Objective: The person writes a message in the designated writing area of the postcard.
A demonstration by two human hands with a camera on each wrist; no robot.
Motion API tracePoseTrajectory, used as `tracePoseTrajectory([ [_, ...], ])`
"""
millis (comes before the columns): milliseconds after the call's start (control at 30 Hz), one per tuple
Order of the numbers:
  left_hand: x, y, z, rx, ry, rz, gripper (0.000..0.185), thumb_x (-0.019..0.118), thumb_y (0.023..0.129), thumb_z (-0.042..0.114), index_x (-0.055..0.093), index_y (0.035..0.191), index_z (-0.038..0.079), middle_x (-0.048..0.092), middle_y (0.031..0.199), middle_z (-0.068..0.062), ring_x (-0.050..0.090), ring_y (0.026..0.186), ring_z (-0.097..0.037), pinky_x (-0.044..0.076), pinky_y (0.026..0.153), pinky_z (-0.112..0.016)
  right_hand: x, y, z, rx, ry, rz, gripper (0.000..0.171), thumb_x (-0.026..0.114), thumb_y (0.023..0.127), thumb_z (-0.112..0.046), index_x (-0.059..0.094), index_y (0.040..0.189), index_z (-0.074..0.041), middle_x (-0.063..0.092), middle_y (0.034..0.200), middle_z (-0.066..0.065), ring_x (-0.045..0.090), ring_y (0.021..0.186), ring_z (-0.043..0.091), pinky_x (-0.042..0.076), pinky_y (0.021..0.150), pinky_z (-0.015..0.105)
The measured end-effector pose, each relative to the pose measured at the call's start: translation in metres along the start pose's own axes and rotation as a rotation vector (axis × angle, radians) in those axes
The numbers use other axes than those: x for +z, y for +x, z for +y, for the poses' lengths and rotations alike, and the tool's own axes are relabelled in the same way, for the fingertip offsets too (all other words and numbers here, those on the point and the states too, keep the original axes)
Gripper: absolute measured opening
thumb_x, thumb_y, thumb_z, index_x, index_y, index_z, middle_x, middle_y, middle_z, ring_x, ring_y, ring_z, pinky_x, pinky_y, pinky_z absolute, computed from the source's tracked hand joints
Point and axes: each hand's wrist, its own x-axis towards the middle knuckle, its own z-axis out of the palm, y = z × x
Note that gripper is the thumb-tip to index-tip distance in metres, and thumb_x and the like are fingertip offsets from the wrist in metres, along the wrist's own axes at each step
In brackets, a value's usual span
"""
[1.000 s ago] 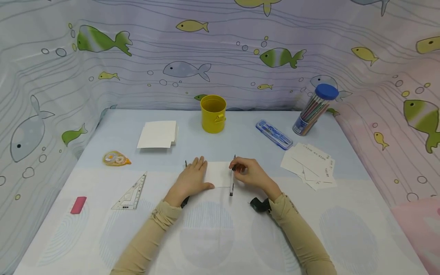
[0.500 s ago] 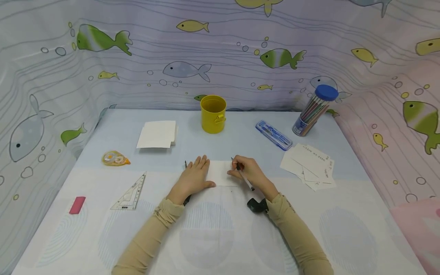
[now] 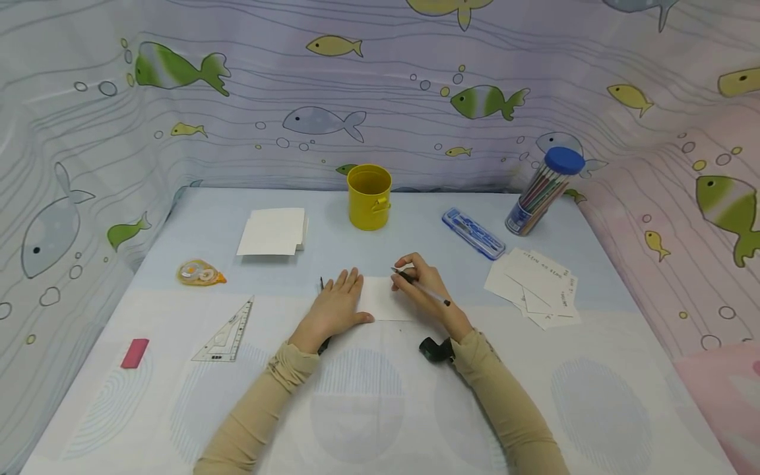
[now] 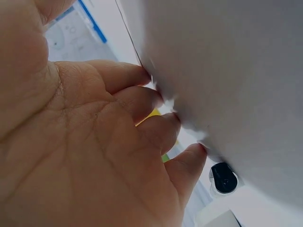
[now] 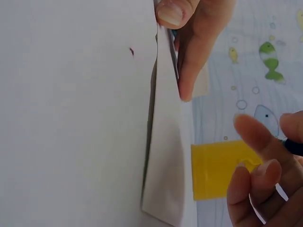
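Note:
A small white sheet of paper (image 3: 379, 300) lies on the table before me, its left part under my left hand (image 3: 336, 305). That hand rests palm down with the fingers stretched out; in the left wrist view its fingertips (image 4: 201, 150) meet the surface. Over the sheet's right side, my right hand (image 3: 429, 284) holds a clear-barrelled pen (image 3: 433, 295) with dark parts, slanting from upper left to lower right. The right wrist view shows the paper's lifted edge (image 5: 165, 165) and a dark bit of the pen (image 5: 291, 146) in my fingers. A thin dark stick (image 3: 322, 284) pokes out beside my left hand.
Behind stand a yellow bucket (image 3: 369, 204) and a blue-lidded pencil tube (image 3: 539, 194), near a blue case (image 3: 473, 233). Written cards (image 3: 540, 284) lie right. Leftward are stacked white cards (image 3: 272, 232), a correction tape (image 3: 200, 272), a set square (image 3: 227, 336) and a pink eraser (image 3: 135, 353).
The pen has swung in my right hand from nearly upright in the view to a flatter slant, its lower end moving right and up. My left hand has stayed on the paper.

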Motion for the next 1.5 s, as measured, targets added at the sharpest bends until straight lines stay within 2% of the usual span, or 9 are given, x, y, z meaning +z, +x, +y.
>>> tracePoseTrajectory([
  [133,0.0,0.0,-0.001,-0.008,-0.002,-0.006,0.09,0.063,0.089,0.049,0.024,0.152,-0.003,0.015,0.161,-0.02,0.013,0.15,-0.038,0.017,0.12,-0.057,0.005,0.009,0.001,0.004,0.05,-0.006,0.022,0.057,0.099,-0.021,0.053,0.113,-0.005,0.076,0.092,0.011,0.061,0.078,0.017,0.044,0.069,0.023],
  [267,0.001,0.001,-0.002,-0.008,0.001,-0.005,0.09,0.063,0.09,0.049,0.024,0.152,-0.003,0.016,0.161,-0.019,0.013,0.15,-0.038,0.018,0.12,-0.056,0.009,0.016,-0.005,-0.01,0.148,0.025,0.02,0.052,0.101,-0.017,0.057,0.104,0.002,0.072,0.084,0.021,0.056,0.064,0.027,0.044,0.059,0.021],
  [367,0.001,0.001,-0.002,0.0,0.006,0.007,0.089,0.063,0.089,0.049,0.026,0.151,-0.003,0.018,0.16,-0.02,0.015,0.149,-0.038,0.019,0.119,-0.057,0.01,0.021,-0.008,-0.003,0.217,0.042,0.031,0.043,0.105,-0.021,0.059,0.103,0.006,0.067,0.08,0.025,0.051,0.056,0.023,0.046,0.053,0.024],
  [500,0.0,-0.001,-0.001,0.01,0.019,0.016,0.088,0.064,0.089,0.049,0.028,0.15,-0.004,0.02,0.16,-0.021,0.018,0.149,-0.039,0.022,0.118,-0.057,0.014,0.027,-0.006,0.039,0.28,0.064,0.04,0.036,0.106,-0.028,0.064,0.104,0.001,0.062,0.08,0.016,0.049,0.056,0.014,0.047,0.051,0.025],
  [733,0.0,-0.003,0.0,0.017,0.032,0.019,0.088,0.064,0.089,0.049,0.029,0.15,-0.004,0.022,0.159,-0.021,0.02,0.148,-0.04,0.024,0.118,-0.057,0.024,0.037,-0.007,0.109,0.383,0.096,0.023,0.048,0.098,-0.012,0.062,0.102,0.006,0.06,0.076,0.006,0.052,0.057,0.011,0.047,0.048,0.021],
  [1033,0.001,-0.002,-0.001,0.013,0.036,0.024,0.087,0.063,0.089,0.049,0.028,0.151,-0.002,0.021,0.16,-0.019,0.019,0.148,-0.039,0.023,0.118,-0.057,0.03,0.043,-0.001,0.169,0.408,0.068,0.017,0.056,0.097,-0.007,0.06,0.1,0.009,0.064,0.079,0.016,0.056,0.059,0.011,0.049,0.05,0.022],
  [1200,0.002,-0.002,-0.002,0.007,0.047,0.018,0.088,0.063,0.089,0.05,0.028,0.151,-0.002,0.02,0.16,-0.019,0.018,0.149,-0.039,0.022,0.118,-0.057,0.037,0.046,0.002,0.185,0.427,0.058,0.011,0.059,0.094,-0.004,0.059,0.093,0.007,0.064,0.07,0.006,0.059,0.056,0.014,0.049,0.047,0.023],
  [1333,0.005,-0.002,-0.001,0.013,0.056,0.018,0.087,0.062,0.09,0.051,0.028,0.151,-0.002,0.02,0.16,-0.019,0.018,0.149,-0.039,0.022,0.118,-0.057,0.045,0.045,0.004,0.196,0.424,0.071,0.01,0.062,0.093,-0.007,0.057,0.09,0.002,0.063,0.067,-0.001,0.059,0.054,0.01,0.047,0.046,0.02],
  [1500,0.004,-0.002,-0.001,0.012,0.057,0.03,0.088,0.062,0.089,0.051,0.028,0.151,-0.002,0.021,0.16,-0.019,0.019,0.149,-0.038,0.023,0.118,-0.057,0.055,0.044,0.009,0.207,0.415,0.15,0.021,0.065,0.092,-0.017,0.056,0.081,-0.003,0.058,0.06,-0.002,0.054,0.046,0.008,0.044,0.043,0.02],
])
